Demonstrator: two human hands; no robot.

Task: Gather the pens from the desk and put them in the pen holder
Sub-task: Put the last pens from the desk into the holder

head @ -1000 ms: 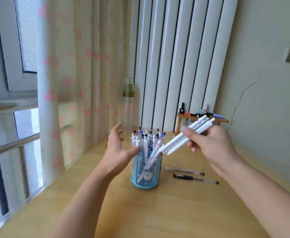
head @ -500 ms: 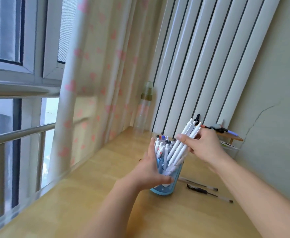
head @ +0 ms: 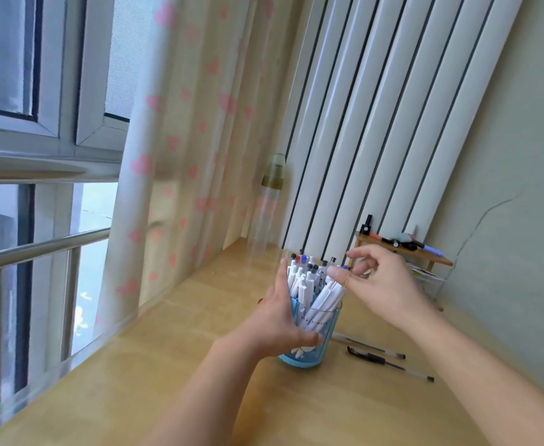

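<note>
A clear blue pen holder (head: 325, 344) stands on the wooden desk (head: 199, 365), packed with several white pens (head: 320, 292). My left hand (head: 278, 313) wraps around the holder's left side. Just above the holder's right rim hovers my right hand (head: 380, 281), fingers spread, thumb resting on the tops of the white pens leaning there, nothing held in it. Two clear pens lie on the desk right of the holder: one (head: 368, 344) nearer the wall, one with a black grip (head: 389, 363) in front of it.
A clear bottle (head: 265, 207) stands at the back by the heart-print curtain (head: 180, 156). A small wooden shelf (head: 425, 255) with markers on top sits at the back right against the wall. The window and a metal rail are on the left.
My right hand has lowered the bundle of white pens into the holder and let go of them. My left hand went from beside the holder to gripping it. The view tilted.
</note>
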